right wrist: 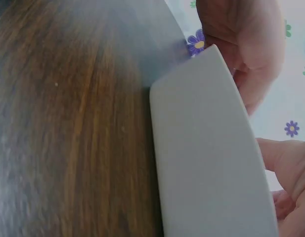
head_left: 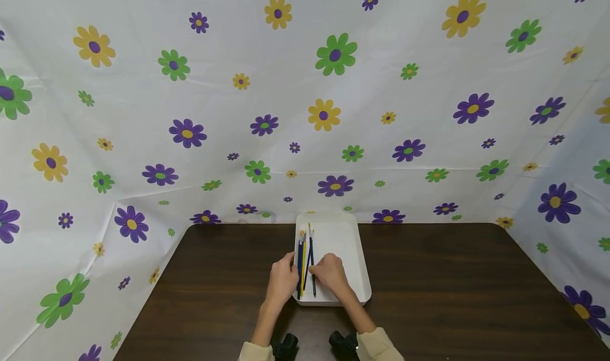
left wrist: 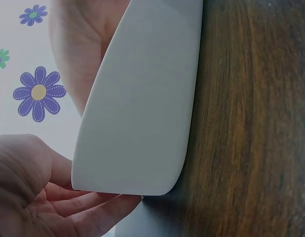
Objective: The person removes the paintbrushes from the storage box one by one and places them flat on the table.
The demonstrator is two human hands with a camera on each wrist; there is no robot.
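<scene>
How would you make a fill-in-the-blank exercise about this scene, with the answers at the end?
In the head view, the paintbrushes lie at the ____ side of the tray.
The colour of the tray is ____.
The hand nearest the tray's middle is the ____ one.
The backdrop behind the table is printed with ____.
Answers: left; white; right; flowers.

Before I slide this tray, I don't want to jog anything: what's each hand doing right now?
Left hand: closed, gripping the white tray by its left edge.
Right hand: closed, apparently pinching a dark-handled paintbrush.
</scene>
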